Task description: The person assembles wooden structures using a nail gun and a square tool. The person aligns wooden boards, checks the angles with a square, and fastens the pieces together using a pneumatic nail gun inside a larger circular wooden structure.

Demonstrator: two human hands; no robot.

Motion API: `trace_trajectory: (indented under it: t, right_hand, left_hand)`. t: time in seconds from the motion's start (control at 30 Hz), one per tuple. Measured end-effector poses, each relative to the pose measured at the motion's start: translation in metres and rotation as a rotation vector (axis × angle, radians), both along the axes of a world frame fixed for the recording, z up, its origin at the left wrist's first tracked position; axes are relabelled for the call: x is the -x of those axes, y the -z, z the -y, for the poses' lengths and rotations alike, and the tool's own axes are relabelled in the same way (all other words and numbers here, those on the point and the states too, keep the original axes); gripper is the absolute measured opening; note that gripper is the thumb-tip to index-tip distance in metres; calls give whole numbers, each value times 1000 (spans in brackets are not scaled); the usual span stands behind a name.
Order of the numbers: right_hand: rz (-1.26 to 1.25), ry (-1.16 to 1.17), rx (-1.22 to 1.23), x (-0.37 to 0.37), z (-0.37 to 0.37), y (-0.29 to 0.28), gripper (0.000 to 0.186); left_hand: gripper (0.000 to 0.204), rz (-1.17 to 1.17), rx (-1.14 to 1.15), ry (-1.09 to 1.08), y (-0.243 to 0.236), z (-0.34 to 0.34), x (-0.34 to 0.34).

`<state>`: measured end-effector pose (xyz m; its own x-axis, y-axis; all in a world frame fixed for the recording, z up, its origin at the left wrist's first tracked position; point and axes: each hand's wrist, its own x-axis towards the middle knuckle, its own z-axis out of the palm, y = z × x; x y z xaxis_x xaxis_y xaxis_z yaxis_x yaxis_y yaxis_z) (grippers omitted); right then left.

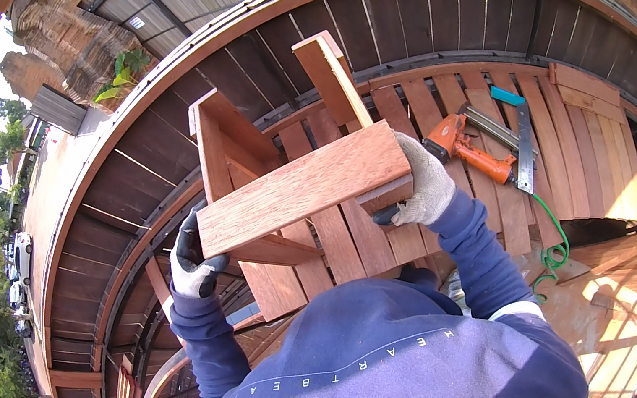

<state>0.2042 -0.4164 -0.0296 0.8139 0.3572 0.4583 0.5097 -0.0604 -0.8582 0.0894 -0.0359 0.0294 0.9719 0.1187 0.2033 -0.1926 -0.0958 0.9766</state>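
Observation:
Between my hands I hold a reddish-brown wooden frame (305, 188), made of boards joined at angles, tilted above a slatted bench. My left hand (196, 261), in a grey glove with dark fingertips, grips its near left corner. At the opposite end, my gloved right hand (421, 185) is wrapped round the board's right edge, thumb underneath. To the right of that hand lies an orange nail gun (470, 149) on the slats. A try square (526, 142) with a teal handle rests against it.
Wooden slats (379, 240) form the bench under the frame. A green coiled air hose (554, 256) drops off its right side. Stacked planks (599, 155) lie at the far right. A curved slatted railing (180, 115) bounds the far and left sides, with parked vehicles (23, 258) beyond.

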Motion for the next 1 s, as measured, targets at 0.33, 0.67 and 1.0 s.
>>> trace_trajectory:
  t: [0.33,0.67,1.0]
  right_hand:
    - [-46,-22,59,-2,4,-4,118]
    - [-110,-98,-117,-2,5,1,118]
    - [-124,-96,-75,-6,9,4,127]
  left_hand:
    - [89,7,31,21,-1,2,1]
    - [91,-7,37,20,3,-3,2]
    - [96,-22,-91,80,-14,4,4]
